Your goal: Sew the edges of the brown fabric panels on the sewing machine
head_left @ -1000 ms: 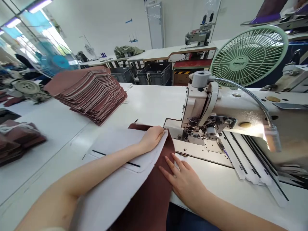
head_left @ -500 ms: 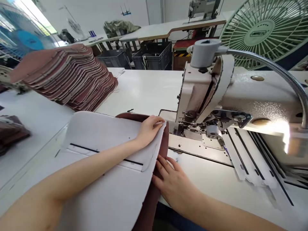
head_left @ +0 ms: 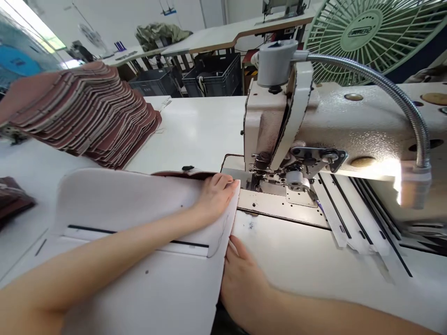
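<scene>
A large panel (head_left: pixel 132 288) with a white backing lies in front of me, over a brown piece (head_left: pixel 200 175) that shows at its far edge. My left hand (head_left: pixel 214 197) is closed on the panel's far right corner, fingers curled at the edge. Lower along the same edge, my right hand (head_left: pixel 244 284) pinches the panel, thumb at the rim and the other fingers hidden underneath. Just right of the corner stands the sewing machine (head_left: pixel 279 121), its presser foot (head_left: pixel 256 182) close to the panel's edge. A slot with a black strip (head_left: pixel 190 244) crosses the panel under my left forearm.
A tall stack of brown pieces (head_left: pixel 101 116) stands on the left of the white table (head_left: pixel 199 130). White strips with black lines (head_left: pixel 340 209) lie right of the machine. A green fan (head_left: pixel 363 32) and grey crates (head_left: pixel 223 77) are behind.
My right hand has closed on the panel's edge, and the brown layer that stuck out there is now covered. The panel lies flatter and reaches further left. The view has shifted slightly.
</scene>
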Available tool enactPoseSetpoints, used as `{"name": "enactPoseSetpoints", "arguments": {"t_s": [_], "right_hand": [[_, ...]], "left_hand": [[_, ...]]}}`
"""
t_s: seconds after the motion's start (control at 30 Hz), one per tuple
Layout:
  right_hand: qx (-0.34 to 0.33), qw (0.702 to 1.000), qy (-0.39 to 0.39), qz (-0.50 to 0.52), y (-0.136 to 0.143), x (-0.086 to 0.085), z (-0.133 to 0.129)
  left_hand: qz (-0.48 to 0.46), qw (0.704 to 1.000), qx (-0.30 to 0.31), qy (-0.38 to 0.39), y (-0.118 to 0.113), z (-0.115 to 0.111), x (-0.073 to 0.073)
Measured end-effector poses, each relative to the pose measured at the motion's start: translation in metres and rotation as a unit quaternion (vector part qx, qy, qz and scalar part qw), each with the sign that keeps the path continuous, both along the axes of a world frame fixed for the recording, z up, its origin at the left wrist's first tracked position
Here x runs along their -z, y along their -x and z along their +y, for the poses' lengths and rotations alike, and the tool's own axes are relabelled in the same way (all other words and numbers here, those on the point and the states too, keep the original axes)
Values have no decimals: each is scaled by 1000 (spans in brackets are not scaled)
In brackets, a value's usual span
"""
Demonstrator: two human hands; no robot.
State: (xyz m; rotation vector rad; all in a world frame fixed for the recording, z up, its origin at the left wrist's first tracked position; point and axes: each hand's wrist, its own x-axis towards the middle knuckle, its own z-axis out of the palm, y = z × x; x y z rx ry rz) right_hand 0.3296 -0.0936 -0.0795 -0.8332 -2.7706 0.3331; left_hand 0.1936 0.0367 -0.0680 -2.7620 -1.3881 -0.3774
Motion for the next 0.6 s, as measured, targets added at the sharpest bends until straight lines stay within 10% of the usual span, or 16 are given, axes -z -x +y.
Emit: {"name": "enactPoseSetpoints", "arguments": {"t_s": [0.27, 0.6], "right_hand": [[-6, 1000, -18, -12, 10, -6, 0], [-12, 999, -33, 3, 12, -4, 0]], "left_hand": [[42, 991, 84, -100, 11, -6, 1], [6, 998, 36, -59, 18, -13, 6]]}}
